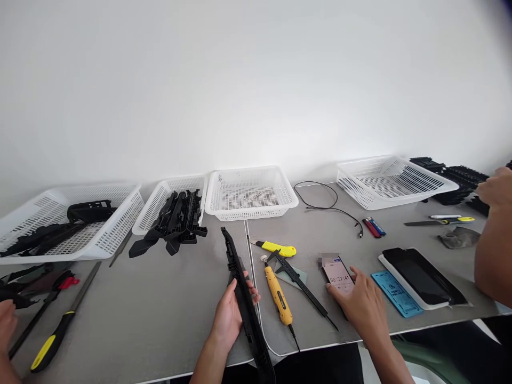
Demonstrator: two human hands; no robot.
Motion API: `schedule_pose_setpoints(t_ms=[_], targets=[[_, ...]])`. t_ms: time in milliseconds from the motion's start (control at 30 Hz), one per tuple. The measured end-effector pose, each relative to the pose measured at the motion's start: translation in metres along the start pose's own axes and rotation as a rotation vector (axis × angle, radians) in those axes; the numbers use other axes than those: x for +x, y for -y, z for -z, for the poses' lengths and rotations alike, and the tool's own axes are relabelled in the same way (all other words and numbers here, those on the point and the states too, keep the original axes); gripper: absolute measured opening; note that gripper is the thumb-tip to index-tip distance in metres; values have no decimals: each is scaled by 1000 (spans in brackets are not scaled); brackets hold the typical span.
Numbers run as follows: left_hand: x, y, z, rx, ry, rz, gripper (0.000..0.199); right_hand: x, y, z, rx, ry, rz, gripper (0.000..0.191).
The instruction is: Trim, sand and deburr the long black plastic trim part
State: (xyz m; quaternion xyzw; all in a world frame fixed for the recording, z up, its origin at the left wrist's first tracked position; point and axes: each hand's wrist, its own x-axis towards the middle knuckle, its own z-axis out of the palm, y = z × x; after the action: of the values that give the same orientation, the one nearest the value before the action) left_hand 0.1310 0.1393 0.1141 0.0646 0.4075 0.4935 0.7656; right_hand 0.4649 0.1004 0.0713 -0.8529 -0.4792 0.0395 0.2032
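Observation:
A long black plastic part [245,298] is held in my left hand [229,314], its fingers wrapped round the middle and its upper end pointing away from me. My right hand [362,304] rests over a phone [338,274] lying on the table, thumb on one side and fingers on the other; its lit screen shows a timer. Between the hands lie a yellow corded tool [278,296], a black caliper [302,285] and a yellow utility knife [279,248].
White baskets stand along the wall; black parts lie in the left basket [120,226] and the narrow one [138,226]. A file [54,341] lies at left. A blue card [396,293] and a black device [416,274] are at right. Other people's hands show at both edges.

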Motion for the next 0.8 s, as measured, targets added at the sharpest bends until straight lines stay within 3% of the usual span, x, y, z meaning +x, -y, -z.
schedule_pose_setpoints(t_ms=[167, 533, 800], targets=[[1, 1, 1, -9, 7, 2, 28, 9, -4, -5, -9, -18, 8, 76], [3, 2, 4, -20, 27, 8, 29, 62, -14, -1, -88, -79, -30, 81], [0, 1, 2, -11, 30, 13, 29, 61, -12, 0, -57, 16, -55, 86]])
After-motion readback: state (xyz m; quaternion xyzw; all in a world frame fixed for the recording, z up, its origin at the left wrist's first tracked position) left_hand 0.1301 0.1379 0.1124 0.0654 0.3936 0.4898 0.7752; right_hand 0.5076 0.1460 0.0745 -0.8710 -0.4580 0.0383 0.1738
